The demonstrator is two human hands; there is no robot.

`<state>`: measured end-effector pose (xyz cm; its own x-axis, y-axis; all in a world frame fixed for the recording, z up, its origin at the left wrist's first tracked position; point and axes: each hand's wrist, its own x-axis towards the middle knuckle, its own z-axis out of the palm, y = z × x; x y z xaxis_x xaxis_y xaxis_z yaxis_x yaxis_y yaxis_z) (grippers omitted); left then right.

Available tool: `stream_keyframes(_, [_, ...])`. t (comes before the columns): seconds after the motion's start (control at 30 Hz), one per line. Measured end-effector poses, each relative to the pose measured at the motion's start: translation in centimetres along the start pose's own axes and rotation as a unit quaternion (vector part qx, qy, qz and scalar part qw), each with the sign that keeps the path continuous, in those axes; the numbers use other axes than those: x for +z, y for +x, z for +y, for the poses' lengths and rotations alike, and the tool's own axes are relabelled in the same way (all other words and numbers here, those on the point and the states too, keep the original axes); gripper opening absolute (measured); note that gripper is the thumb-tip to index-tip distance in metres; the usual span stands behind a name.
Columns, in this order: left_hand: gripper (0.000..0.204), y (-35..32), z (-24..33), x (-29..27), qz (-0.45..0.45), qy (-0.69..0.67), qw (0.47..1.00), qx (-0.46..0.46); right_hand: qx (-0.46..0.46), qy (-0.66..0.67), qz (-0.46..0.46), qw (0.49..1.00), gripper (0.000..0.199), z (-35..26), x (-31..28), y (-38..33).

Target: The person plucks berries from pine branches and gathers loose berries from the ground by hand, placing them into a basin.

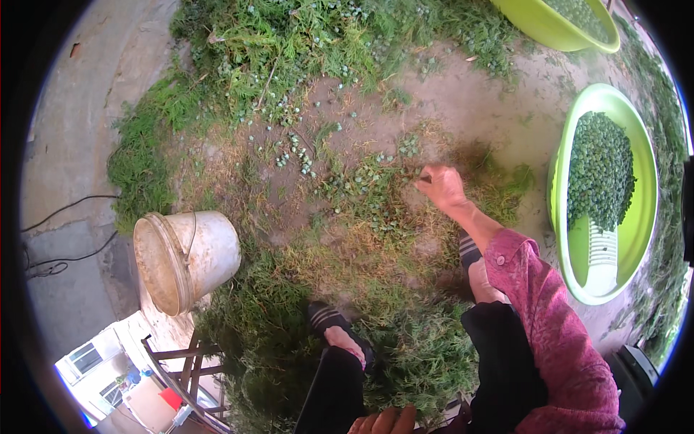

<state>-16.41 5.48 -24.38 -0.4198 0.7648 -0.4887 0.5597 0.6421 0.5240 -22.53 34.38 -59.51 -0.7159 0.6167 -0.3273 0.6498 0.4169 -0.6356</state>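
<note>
Above the littered ground, just right of the middle, my right hand (442,186) is closed, its fingertips pinched together. Anything between them is too small to make out. Close to its left lie small green sprigs and pale blue-green berries (372,189) among yellowed clippings. At the bottom edge only the curled fingers of my left hand (387,421) show, closed side by side; what they hold, if anything, is hidden. A large heap of green conifer branches (289,50) dotted with berries spreads across the far side. Loose berries (295,153) are scattered between that heap and my right hand.
On the right stands a green oval tub (562,210) of green berries, with a white ribbed board (602,260) inside. Another green tub (531,25) is at the far right. A dirty white bucket (210,249) lies tipped at left, near black cables (69,260). Cut branches (267,340) surround my feet.
</note>
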Motion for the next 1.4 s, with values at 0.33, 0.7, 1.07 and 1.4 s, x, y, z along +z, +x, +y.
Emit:
stream_keyframes(0.33, [0.051, -0.1, -0.7, -0.5, -0.008, 0.001, 1.000, 0.005, 0.182, 0.636, -0.268, 0.700, 0.008, 2.8, -3.1, -2.0])
stream_keyframes(0.7, [0.050, -0.2, -1.2, -0.3, -0.020, 0.020, 1.000, 0.009, 0.100, 0.227, -0.081, 0.965, 0.018, -1.5, -1.0, 1.7])
stream_keyframes(1.07, [0.046, 0.4, -0.9, -1.2, -0.016, -0.003, 1.000, 0.009, 0.170, 0.588, -0.253, 0.749, 0.010, 2.1, -3.9, -1.5])
stream_keyframes(1.4, [0.047, 0.3, -0.7, -1.0, -0.008, -0.009, 1.000, 0.021, -0.181, 0.071, -0.015, 0.981, 0.023, 1.8, 0.8, -0.6])
